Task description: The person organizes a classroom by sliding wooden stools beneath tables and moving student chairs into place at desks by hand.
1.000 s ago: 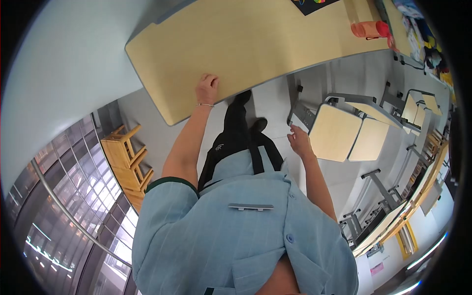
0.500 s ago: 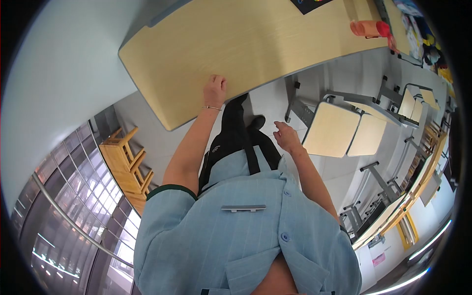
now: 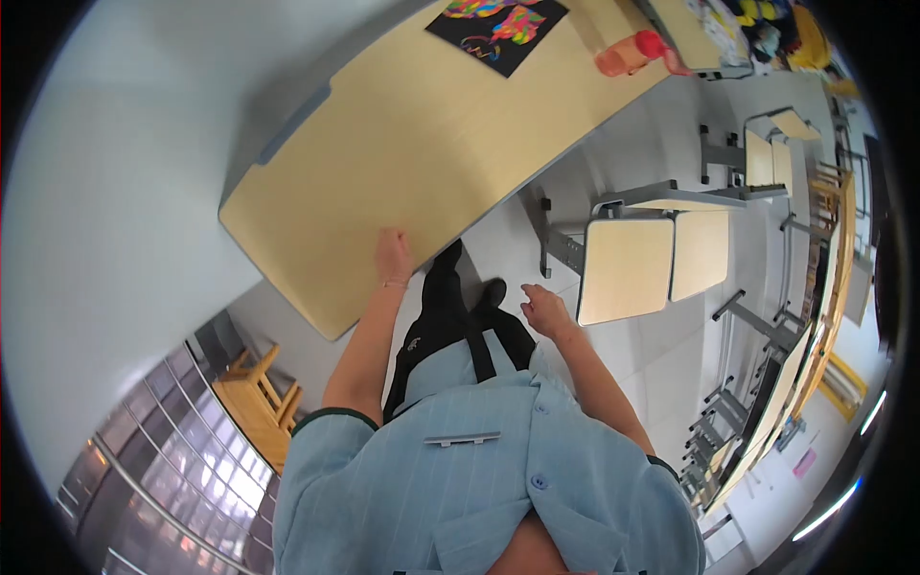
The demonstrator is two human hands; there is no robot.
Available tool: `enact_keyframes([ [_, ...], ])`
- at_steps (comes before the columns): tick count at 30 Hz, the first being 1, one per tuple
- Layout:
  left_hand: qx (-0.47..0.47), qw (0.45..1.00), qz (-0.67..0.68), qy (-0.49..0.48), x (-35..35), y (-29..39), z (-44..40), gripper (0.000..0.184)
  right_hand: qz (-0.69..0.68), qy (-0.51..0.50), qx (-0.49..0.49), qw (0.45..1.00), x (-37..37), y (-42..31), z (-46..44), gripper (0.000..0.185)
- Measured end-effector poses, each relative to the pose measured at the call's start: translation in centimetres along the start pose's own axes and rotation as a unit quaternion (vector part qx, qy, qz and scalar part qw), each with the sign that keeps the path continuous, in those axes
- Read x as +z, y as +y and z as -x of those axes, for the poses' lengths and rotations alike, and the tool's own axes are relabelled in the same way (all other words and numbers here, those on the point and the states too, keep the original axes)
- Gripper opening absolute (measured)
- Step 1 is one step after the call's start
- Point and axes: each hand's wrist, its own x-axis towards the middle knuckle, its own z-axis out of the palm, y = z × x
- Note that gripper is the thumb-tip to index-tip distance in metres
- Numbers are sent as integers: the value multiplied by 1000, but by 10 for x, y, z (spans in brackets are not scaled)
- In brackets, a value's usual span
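Observation:
My left hand (image 3: 393, 255), with a thin bracelet at the wrist, rests at the near edge of the light wooden table (image 3: 355, 163). Its fingers are curled in, and whether anything is inside them is hidden. My right hand (image 3: 545, 310) hangs in the air over the floor, right of my legs, with its fingers loosely bent and apart and nothing in them. On the far part of the table lies a black sheet with bright coloured shapes (image 3: 517, 26). An orange-red bottle (image 3: 628, 55) lies on its side to the right of that sheet.
Light wooden seats (image 3: 625, 271) on grey metal frames stand to my right. Wooden stools (image 3: 254, 407) are at the lower left, beside a window with a metal railing (image 3: 153, 498). Cloths and coloured items (image 3: 767, 34) lie at the upper right. My black shoe (image 3: 493, 293) is on the floor.
The view has turned, so the table's far side, the black sheet and the bottle show more fully. My left hand stays curled at the table edge; my right hand has come nearer my legs.

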Motion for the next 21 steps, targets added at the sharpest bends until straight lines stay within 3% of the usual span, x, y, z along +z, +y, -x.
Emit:
enact_keyframes([
  [2,-121,977,173,-13,-4,7,-8,14,-23,43,-4,999,-6,4,5,36],
  [4,-295,852,419,-105,-27,28,-25,10,-26,97,-12,995,-6,14,13,35],
  [7,-239,788,551,-136,-47,66,-49,7,-38,131,29,990,-15,26,20,34],
  [12,-225,695,637,-247,-34,142,-93,13,-120,221,94,963,-38,58,30,32],
  [16,-222,631,649,-364,-14,230,-130,21,-315,344,140,873,-72,95,20,33],
  [18,-226,641,615,-400,-5,280,-142,23,-379,415,146,814,-96,111,12,33],
  [20,-227,635,580,-457,8,324,-161,21,-358,479,177,782,-123,130,-5,38],
  [21,-207,663,551,-462,13,349,-167,19,-346,509,194,764,-142,131,-12,40],
])
